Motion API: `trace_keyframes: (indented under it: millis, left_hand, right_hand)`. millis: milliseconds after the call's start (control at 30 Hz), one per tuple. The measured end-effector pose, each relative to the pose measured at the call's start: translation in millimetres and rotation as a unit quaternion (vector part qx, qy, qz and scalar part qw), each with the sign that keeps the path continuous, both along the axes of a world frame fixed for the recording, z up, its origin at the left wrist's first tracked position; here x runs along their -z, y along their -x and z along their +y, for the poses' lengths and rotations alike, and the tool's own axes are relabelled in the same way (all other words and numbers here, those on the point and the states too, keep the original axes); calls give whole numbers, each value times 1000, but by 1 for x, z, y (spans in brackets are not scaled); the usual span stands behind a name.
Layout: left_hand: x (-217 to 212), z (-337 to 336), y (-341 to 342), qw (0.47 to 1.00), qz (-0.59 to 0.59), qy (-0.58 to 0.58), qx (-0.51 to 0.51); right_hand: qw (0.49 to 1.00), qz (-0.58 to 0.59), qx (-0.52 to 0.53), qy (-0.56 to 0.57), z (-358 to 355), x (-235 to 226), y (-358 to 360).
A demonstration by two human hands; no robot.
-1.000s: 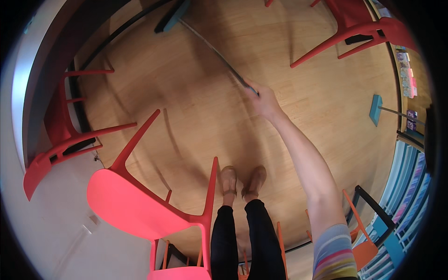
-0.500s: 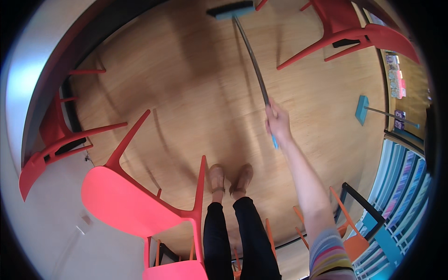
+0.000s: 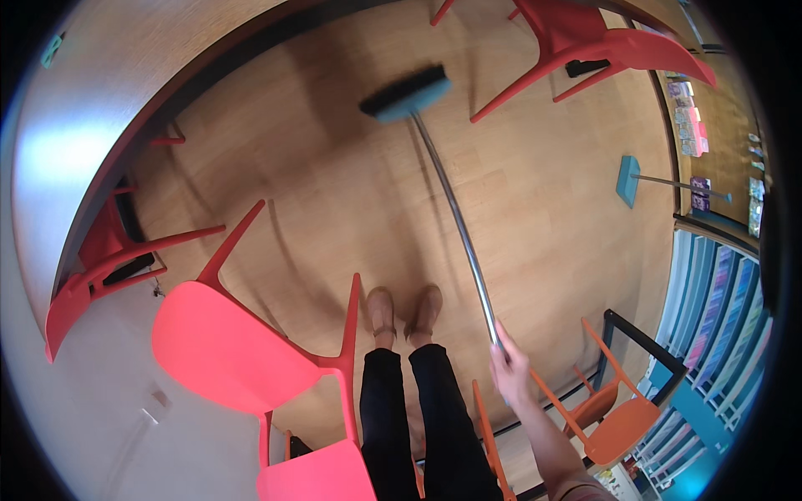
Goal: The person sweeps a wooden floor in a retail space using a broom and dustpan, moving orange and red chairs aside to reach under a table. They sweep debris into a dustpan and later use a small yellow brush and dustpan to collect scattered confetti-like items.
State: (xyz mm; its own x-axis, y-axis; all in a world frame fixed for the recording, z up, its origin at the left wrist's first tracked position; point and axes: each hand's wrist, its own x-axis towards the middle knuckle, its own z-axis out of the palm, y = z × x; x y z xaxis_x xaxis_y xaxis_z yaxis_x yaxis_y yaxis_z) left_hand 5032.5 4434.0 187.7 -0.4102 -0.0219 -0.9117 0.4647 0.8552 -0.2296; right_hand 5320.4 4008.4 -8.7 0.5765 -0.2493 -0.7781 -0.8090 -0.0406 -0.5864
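Observation:
My right hand (image 3: 510, 366) is closed round the upper end of a broom (image 3: 455, 217) with a long metallic handle. Its blue head with dark bristles (image 3: 407, 93) is out ahead of my feet, over the wooden floor (image 3: 351, 209), slightly blurred. Whether the bristles touch the floor I cannot tell. The handle slants from my hand up and to the left, toward the head. My left hand is not in view. My legs and brown shoes (image 3: 381, 311) are at the lower middle.
A pink-red chair (image 3: 234, 346) stands close on my left, another red chair (image 3: 92, 267) beyond it by a table (image 3: 125, 83). At the far right is a red chair (image 3: 576, 37); a blue dustpan (image 3: 627, 181) with a long handle lies below. Orange chairs (image 3: 622, 430) and shelves (image 3: 718, 317) are at the right.
My right hand has drawn back toward me, pulling the broom nearer. The broom head has come closer and its bristled side has tilted. The view has shifted slightly.

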Motion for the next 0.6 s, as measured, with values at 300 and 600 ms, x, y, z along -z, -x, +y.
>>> trace_keyframes:
  millis: [300,600]
  left_hand:
    - [3,-7,-19,986,-76,-129,74]
    - [47,71,43,967,-190,-137,105]
  right_hand:
    - [986,-5,-163,40,3,83,-153]
    - [975,-35,-182,127,-110,-3,51]
